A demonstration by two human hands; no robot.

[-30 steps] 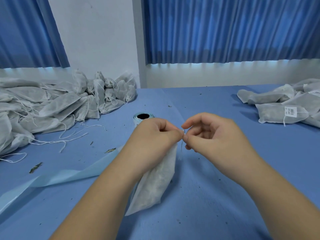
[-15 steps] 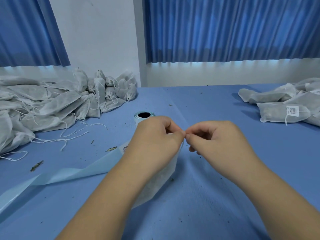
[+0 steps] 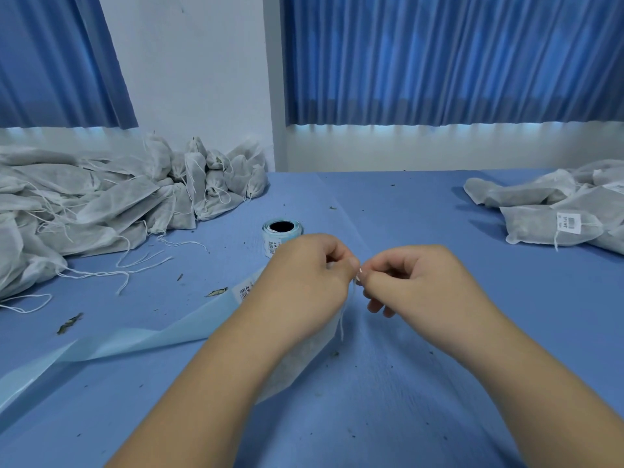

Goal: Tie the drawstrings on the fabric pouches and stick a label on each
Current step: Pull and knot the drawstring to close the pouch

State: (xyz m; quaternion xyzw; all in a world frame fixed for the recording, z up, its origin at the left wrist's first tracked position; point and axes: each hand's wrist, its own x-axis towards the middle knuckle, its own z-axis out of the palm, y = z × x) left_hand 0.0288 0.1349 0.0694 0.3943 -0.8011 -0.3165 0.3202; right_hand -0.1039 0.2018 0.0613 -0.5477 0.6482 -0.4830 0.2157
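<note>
A white fabric pouch (image 3: pixel 297 363) hangs under my left hand (image 3: pixel 304 282), mostly hidden by my wrist and forearm. My left hand grips the pouch's gathered neck and pinches its thin white drawstring (image 3: pixel 342 324). My right hand (image 3: pixel 422 285) pinches the same drawstring; the two sets of fingertips touch at the centre, and a loose string end dangles below them. A roll of labels (image 3: pixel 282 233) stands just behind my left hand, and its pale blue backing strip (image 3: pixel 135 342) trails off to the lower left with a barcode label (image 3: pixel 244 290) on it.
A large heap of untied white pouches (image 3: pixel 101 204) with loose strings fills the left of the blue table (image 3: pixel 388 400). A smaller pile of pouches bearing labels (image 3: pixel 557 211) lies at the right. Small dried leaf bits (image 3: pixel 69 324) are scattered about. Blue curtains hang behind.
My hands have come closer together until the fingertips meet, and they sit slightly lower. The pouch hangs more tucked under my left wrist.
</note>
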